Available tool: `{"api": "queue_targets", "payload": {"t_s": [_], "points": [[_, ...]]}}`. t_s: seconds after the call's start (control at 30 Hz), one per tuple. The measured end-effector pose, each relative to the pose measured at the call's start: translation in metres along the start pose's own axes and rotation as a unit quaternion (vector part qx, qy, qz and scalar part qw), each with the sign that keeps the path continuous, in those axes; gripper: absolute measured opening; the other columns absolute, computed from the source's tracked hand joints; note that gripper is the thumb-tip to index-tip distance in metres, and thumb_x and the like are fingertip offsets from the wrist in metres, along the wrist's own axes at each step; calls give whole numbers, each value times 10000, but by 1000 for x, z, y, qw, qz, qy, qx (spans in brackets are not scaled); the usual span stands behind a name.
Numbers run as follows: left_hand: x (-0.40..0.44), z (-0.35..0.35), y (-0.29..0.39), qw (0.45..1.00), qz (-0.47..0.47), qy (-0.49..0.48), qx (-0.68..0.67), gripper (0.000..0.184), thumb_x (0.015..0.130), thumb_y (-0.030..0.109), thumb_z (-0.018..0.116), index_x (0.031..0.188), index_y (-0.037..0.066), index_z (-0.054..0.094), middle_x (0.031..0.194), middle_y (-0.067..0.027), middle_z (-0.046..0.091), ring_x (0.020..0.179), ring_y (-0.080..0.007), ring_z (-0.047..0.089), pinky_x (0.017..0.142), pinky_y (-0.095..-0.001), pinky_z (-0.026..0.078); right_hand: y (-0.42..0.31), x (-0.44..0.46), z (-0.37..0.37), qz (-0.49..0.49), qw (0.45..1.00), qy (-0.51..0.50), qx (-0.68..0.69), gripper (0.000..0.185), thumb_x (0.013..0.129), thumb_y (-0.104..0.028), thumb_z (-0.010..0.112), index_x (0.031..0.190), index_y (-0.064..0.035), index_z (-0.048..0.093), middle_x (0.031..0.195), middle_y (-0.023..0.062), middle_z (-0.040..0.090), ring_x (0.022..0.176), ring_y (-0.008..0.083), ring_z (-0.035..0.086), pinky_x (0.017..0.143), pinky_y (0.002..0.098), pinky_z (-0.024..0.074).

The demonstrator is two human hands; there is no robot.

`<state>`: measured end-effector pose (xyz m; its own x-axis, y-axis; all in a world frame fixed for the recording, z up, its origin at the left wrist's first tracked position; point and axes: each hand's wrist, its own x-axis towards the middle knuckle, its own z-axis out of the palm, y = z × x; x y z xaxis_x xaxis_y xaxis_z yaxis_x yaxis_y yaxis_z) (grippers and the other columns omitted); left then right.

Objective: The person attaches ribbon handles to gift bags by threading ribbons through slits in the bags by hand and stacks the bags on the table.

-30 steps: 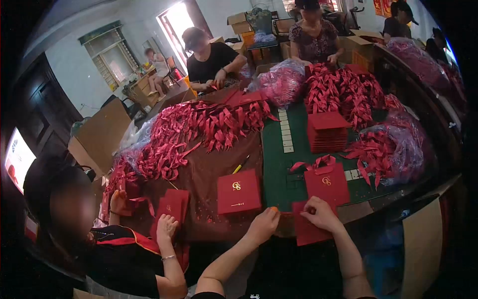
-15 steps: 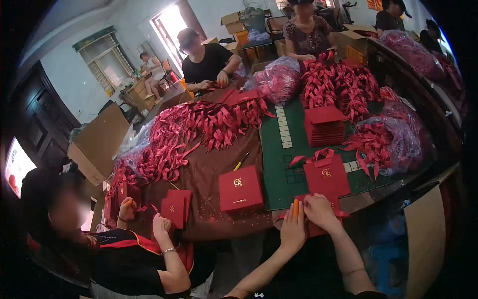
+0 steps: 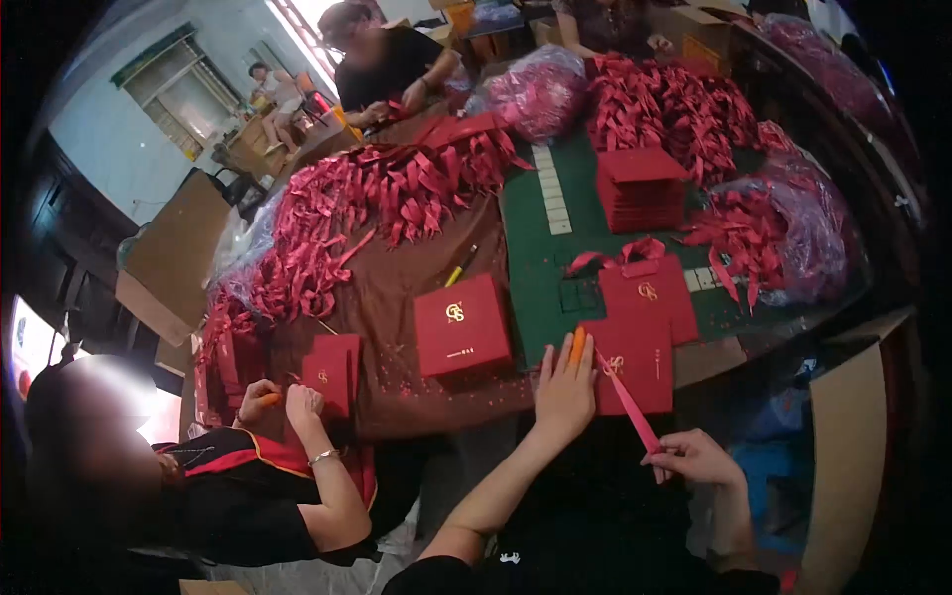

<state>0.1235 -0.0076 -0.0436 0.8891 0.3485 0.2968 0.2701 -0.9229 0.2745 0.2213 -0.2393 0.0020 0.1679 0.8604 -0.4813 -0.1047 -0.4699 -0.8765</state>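
Observation:
A flat red paper bag (image 3: 648,369) with a gold logo lies at the table's near edge, overlapping a second red bag (image 3: 677,296) that has a ribbon handle (image 3: 643,257). My left hand (image 3: 565,395) rests on the near bag's left edge, fingers stretched out, with an orange cover (image 3: 577,347) on one finger. Between thumb and fingers of my right hand (image 3: 697,459) is the end of a red ribbon (image 3: 632,409). It runs taut from the bag by my left fingertips down toward me. My right hand is off the table edge, apart from the bag.
A red box-like stack (image 3: 461,327) stands left of my hands, near a yellow pen (image 3: 461,265). Behind are a pile of red bags (image 3: 643,203), ribbon heaps (image 3: 367,198) and plastic-wrapped bundles (image 3: 540,94). A co-worker's hands (image 3: 302,405) work close at left; others sit across.
My right hand has moved from the bag down toward me, drawing the ribbon out straight. My left hand's fingers have spread on the bag's edge. The view has tilted downward.

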Motion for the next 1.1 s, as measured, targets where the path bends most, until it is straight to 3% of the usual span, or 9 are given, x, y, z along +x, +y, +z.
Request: {"api": "queue_targets", "payload": {"t_s": [0.1,0.23,0.27,0.33,0.4,0.43,0.73,0.93,1.1], "points": [[3,3,-5,1000,7,-8,15,543,936,201,452,1404,-38,314,1438,-215,365,1354,-331,326,1119,-491,201,-11,5,4,-40,988,-98,113,181,912,-111,587,966,45,662,832,122,680,780,176,660,704,273,511],[0,-1,-8,998,15,59,-18,512,936,158,479,1389,-34,337,1404,-213,408,1333,-338,353,1110,-481,218,-12,35,2,-308,925,-110,193,157,890,-149,620,935,-30,711,1035,96,651,1019,182,585,902,343,451],[-4,-8,-7,996,-7,83,-35,512,913,114,524,1377,-29,360,1398,-201,418,1316,-341,376,1099,-474,240,-12,40,7,-275,922,-38,270,144,894,-128,617,950,-34,712,1064,81,635,1012,160,570,892,318,443],[-16,-9,-14,984,-28,145,-99,407,884,76,581,1273,-5,492,1328,-182,496,1278,-340,426,1070,-467,288,-24,57,7,-307,941,135,53,147,905,-123,609,963,-31,708,1006,62,649,948,148,584,848,290,450],[-27,-10,-17,976,-51,163,-134,228,883,80,596,1101,21,624,1249,-171,562,1270,-334,444,1058,-468,306,-27,76,9,-250,947,187,75,155,912,-123,602,975,-18,697,944,61,665,884,146,606,800,279,466],[-31,-8,-18,977,-53,158,-133,228,883,80,596,1101,21,624,1249,-171,562,1270,-334,444,1058,-468,306,-24,95,12,-368,895,250,7,153,907,-118,604,971,-8,689,903,64,677,821,137,617,758,286,480],[-44,0,-9,955,-106,120,-248,176,842,42,629,1011,23,676,1259,-181,551,1311,-336,400,1093,-470,258,-2,121,24,-297,912,265,103,92,842,-56,664,904,7,638,820,52,670,737,102,641,651,248,495],[-45,1,-9,956,-124,97,-248,219,849,20,618,1059,31,679,1328,-180,507,1340,-318,366,1094,-430,271,-5,115,18,-269,926,257,-57,143,807,-108,709,882,-5,643,818,60,663,742,93,619,660,266,491],[-45,2,-13,961,-101,97,-238,216,843,22,627,1053,31,678,1327,-180,501,1343,-329,356,1104,-441,248,-9,120,26,-308,902,282,-111,150,788,-103,693,873,2,628,818,134,644,725,240,638,653,320,492]]}}
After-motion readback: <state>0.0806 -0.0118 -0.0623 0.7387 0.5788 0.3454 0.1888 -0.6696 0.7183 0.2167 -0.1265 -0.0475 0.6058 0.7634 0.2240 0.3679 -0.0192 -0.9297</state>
